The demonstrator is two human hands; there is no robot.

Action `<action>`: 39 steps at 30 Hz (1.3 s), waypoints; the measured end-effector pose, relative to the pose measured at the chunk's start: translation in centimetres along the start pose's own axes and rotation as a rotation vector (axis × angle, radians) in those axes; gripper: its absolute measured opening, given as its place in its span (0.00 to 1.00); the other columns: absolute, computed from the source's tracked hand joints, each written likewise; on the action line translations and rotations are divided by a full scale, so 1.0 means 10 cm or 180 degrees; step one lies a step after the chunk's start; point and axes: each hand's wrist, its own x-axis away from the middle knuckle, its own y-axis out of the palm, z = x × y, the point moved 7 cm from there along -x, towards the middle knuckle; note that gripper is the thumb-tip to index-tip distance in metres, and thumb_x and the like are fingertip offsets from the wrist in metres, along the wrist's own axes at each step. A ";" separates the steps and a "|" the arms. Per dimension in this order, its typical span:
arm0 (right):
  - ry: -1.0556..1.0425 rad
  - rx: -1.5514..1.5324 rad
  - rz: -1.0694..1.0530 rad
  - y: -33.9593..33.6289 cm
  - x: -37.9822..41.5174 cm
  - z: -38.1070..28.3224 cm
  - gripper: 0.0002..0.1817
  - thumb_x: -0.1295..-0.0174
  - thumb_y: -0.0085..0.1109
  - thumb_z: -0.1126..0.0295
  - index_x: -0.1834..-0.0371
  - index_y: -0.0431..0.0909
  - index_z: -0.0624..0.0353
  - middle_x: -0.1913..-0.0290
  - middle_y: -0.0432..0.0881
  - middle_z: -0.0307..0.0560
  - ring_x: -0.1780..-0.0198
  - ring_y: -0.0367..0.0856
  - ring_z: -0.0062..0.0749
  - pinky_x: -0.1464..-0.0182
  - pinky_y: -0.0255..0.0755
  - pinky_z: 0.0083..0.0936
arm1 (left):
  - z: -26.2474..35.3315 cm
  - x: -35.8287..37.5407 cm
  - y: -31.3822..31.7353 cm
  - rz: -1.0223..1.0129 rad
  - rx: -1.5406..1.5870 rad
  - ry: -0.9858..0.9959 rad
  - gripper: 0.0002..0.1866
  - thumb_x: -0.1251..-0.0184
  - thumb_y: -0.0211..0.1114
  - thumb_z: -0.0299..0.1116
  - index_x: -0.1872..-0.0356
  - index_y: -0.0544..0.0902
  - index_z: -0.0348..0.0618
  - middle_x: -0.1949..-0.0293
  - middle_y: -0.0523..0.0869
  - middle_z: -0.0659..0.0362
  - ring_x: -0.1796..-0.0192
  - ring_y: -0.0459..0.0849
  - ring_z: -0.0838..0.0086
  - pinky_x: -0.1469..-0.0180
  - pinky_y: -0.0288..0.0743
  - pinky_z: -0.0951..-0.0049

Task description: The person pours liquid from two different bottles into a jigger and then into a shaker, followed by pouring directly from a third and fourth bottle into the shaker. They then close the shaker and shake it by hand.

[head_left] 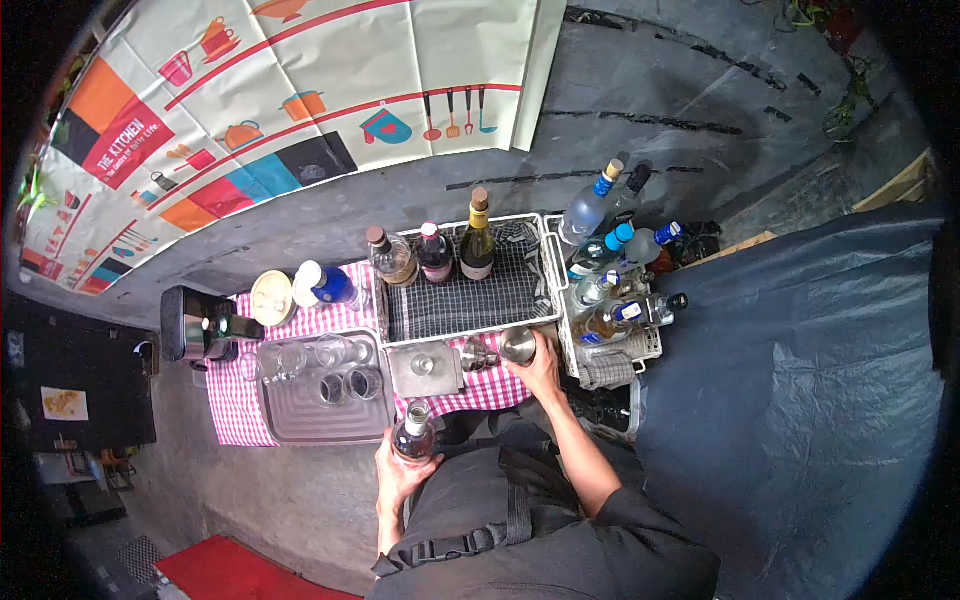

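My left hand (400, 470) is wrapped round a bottle of dark liquid (413, 438), held upright in front of my body near the table's front edge. At the table, my right hand (541, 372) has its fingers round a metal shaker cup (518, 345). Just left of that cup stands a shiny metal piece (480, 355), whose kind I cannot make out. Farther left, a small clear glass (423, 364) sits on a flat grey plate-like stand (400, 383). The inside of the shaker cup is too small to read.
A brown tray (325, 428) at the left holds several glasses. Behind my hands, a white wire basket (470, 334) bears three bottles. Several more bottles crowd a rack (648, 345) on the right. A black appliance (190, 325) stands at the far left.
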 end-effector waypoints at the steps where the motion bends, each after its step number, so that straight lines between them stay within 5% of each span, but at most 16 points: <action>1: -0.0013 -0.0002 -0.0021 0.01 0.00 -0.01 0.49 0.59 0.86 0.58 0.33 0.68 0.59 0.39 0.77 0.62 0.38 0.76 0.60 0.37 0.74 0.50 | 0.00 0.00 -0.01 0.0021 0.0005 -0.0012 0.39 0.64 0.87 0.30 0.46 0.76 0.37 0.53 0.87 0.53 0.51 0.86 0.68 0.43 0.80 0.63; 7: 0.0160 0.0190 0.0106 -0.04 0.13 -0.06 0.48 0.59 0.87 0.58 0.37 0.67 0.63 0.43 0.77 0.64 0.42 0.79 0.56 0.41 0.75 0.47 | -0.10 0.06 -0.09 0.0209 -0.0175 0.0010 0.40 0.64 0.88 0.33 0.45 0.78 0.37 0.53 0.89 0.50 0.50 0.88 0.65 0.44 0.81 0.62; 9: 0.0049 0.0204 0.0334 -0.15 0.29 -0.23 0.37 0.54 0.85 0.60 0.48 0.68 0.62 0.63 0.79 0.54 0.62 0.81 0.46 0.60 0.76 0.41 | -0.15 0.08 -0.11 0.0206 0.0037 -0.0082 0.41 0.64 0.88 0.33 0.44 0.78 0.37 0.52 0.89 0.49 0.49 0.88 0.65 0.43 0.81 0.62; 12: 0.0178 0.0087 -0.0226 -0.07 0.52 -0.44 0.26 0.43 0.76 0.67 0.51 0.69 0.64 0.67 0.81 0.60 0.62 0.83 0.58 0.56 0.77 0.45 | -0.12 0.12 -0.18 0.0337 0.0018 -0.0118 0.41 0.65 0.88 0.33 0.44 0.77 0.37 0.51 0.89 0.49 0.48 0.88 0.65 0.43 0.81 0.62; 16: -0.0570 0.0449 -0.0715 0.34 0.63 -0.48 0.40 0.39 0.70 0.70 0.27 0.60 0.68 0.47 0.81 0.72 0.49 0.83 0.64 0.49 0.78 0.50 | -0.20 0.17 -0.24 0.0421 0.0066 -0.0139 0.42 0.65 0.88 0.33 0.43 0.77 0.37 0.51 0.89 0.49 0.48 0.88 0.65 0.43 0.81 0.62; 19: -0.0273 0.0473 -0.0992 0.58 0.60 -0.43 0.41 0.37 0.68 0.69 0.25 0.56 0.68 0.45 0.80 0.75 0.48 0.82 0.67 0.48 0.79 0.50 | -0.25 0.22 -0.29 0.0442 0.0086 -0.0187 0.42 0.65 0.88 0.33 0.43 0.77 0.37 0.51 0.89 0.50 0.48 0.88 0.65 0.42 0.81 0.62; 21: -0.0365 0.0570 -0.0905 0.65 0.55 -0.45 0.39 0.35 0.65 0.68 0.25 0.55 0.70 0.52 0.82 0.76 0.53 0.84 0.68 0.52 0.79 0.51 | -0.27 0.22 -0.31 0.0436 0.0125 -0.0156 0.42 0.65 0.88 0.33 0.43 0.77 0.37 0.52 0.88 0.50 0.49 0.88 0.65 0.42 0.81 0.62; 23: -0.0272 0.0523 -0.0675 0.74 0.51 -0.33 0.39 0.38 0.67 0.72 0.28 0.56 0.70 0.72 0.81 0.61 0.68 0.83 0.62 0.62 0.77 0.52 | -0.28 0.23 -0.33 0.0447 0.0091 -0.0141 0.42 0.65 0.88 0.34 0.43 0.77 0.37 0.52 0.88 0.50 0.49 0.88 0.65 0.43 0.81 0.62; 27: -0.0095 0.0616 -0.0586 0.68 0.47 -0.51 0.34 0.37 0.64 0.73 0.30 0.58 0.70 0.68 0.84 0.69 0.64 0.85 0.66 0.64 0.78 0.52 | -0.32 0.23 -0.33 0.0400 0.0108 -0.0163 0.39 0.64 0.87 0.31 0.46 0.76 0.37 0.54 0.87 0.53 0.52 0.86 0.68 0.44 0.80 0.64; 39: 0.0071 0.0758 -0.0710 0.72 0.43 -0.60 0.29 0.35 0.62 0.69 0.32 0.67 0.69 0.65 0.86 0.66 0.60 0.87 0.63 0.57 0.80 0.52 | -0.23 0.13 -0.40 0.0180 0.0127 -0.0059 0.38 0.65 0.88 0.31 0.48 0.77 0.37 0.55 0.88 0.53 0.52 0.87 0.67 0.45 0.80 0.64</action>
